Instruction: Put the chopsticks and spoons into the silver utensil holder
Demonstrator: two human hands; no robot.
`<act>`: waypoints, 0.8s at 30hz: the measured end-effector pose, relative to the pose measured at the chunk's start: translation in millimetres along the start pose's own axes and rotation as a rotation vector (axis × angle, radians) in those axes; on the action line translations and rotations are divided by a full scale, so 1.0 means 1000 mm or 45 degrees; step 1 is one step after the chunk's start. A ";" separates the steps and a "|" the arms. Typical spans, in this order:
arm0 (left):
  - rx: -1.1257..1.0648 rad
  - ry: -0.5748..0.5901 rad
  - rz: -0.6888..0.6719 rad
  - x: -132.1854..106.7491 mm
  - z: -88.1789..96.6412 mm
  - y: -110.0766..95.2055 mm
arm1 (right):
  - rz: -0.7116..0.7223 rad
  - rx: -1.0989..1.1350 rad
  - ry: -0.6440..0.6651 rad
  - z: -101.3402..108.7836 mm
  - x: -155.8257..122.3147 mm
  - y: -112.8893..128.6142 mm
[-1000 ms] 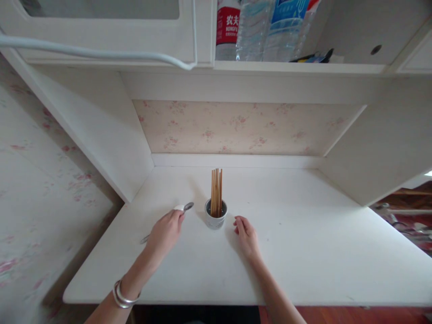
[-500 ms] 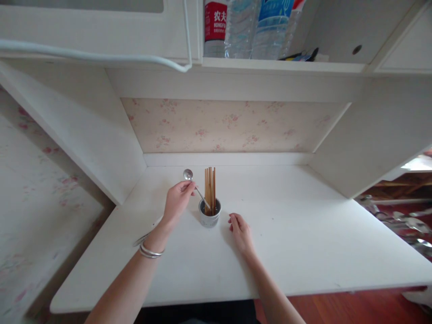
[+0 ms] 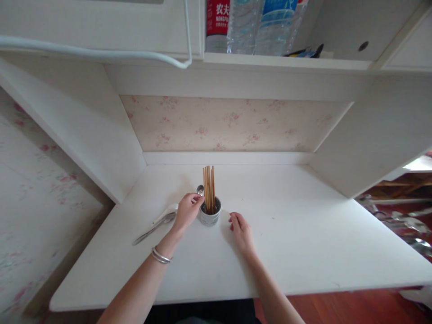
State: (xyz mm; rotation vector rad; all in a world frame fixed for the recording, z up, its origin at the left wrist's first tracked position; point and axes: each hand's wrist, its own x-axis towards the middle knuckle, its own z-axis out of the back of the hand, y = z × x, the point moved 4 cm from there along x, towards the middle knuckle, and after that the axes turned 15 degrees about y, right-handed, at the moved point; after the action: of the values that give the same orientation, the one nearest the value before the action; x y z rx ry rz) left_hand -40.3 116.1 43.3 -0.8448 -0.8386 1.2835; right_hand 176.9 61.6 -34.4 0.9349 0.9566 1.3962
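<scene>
White tabletop [image 3: 290,234], head view: grey-white cup [image 3: 209,219] stands upright near its middle, with a bunch of wooden chopsticks [image 3: 209,189] upright inside. Left hand [image 3: 186,212] is at the cup's left rim, fingers pinched closed on a small metal spoon [image 3: 200,189]. Its round bowl points up, just left of the chopsticks; lower handle is hidden, can't tell how far it's in the cup. Two silver bangles [image 3: 160,255] on that wrist. Right hand [image 3: 240,228] rests on the tabletop just right of the cup, apart from it, fingers curled loosely shut. Left of the left hand, a long silver spoon [image 3: 151,233] lies slantwise, bowl end nearest the hand; white spoon [image 3: 168,211] lies right beside it, on the far side. Floral wallpaper [image 3: 232,126] behind. Shelf [image 3: 286,61] above holds a red-labelled bottle [image 3: 217,22] and clear plastic bottles [image 3: 245,29].
</scene>
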 end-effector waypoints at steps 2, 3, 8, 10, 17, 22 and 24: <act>-0.020 0.002 0.013 0.001 -0.002 0.003 | -0.010 0.000 -0.001 0.000 0.000 0.000; -0.030 0.003 0.018 0.001 -0.003 0.004 | -0.016 0.000 -0.001 0.000 0.000 0.000; -0.100 0.007 0.052 -0.003 -0.004 0.007 | -0.021 0.001 -0.018 -0.001 -0.001 0.002; -0.180 0.034 0.075 -0.010 -0.005 0.008 | -0.010 -0.001 -0.021 -0.001 -0.002 0.004; -0.507 0.066 0.181 -0.056 -0.013 0.026 | -0.040 0.112 -0.176 0.004 -0.007 0.007; -0.392 0.241 0.227 -0.088 -0.025 0.046 | 0.071 0.113 -0.242 -0.009 -0.034 0.034; -0.294 0.274 0.182 -0.094 -0.028 0.049 | 0.210 0.077 -0.086 -0.028 -0.044 0.063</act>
State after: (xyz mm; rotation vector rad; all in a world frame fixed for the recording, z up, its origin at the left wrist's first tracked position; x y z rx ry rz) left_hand -46.5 25.1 -17.9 -1.2228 -0.7734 1.2072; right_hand 130.3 15.4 14.7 1.1199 0.8911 1.4706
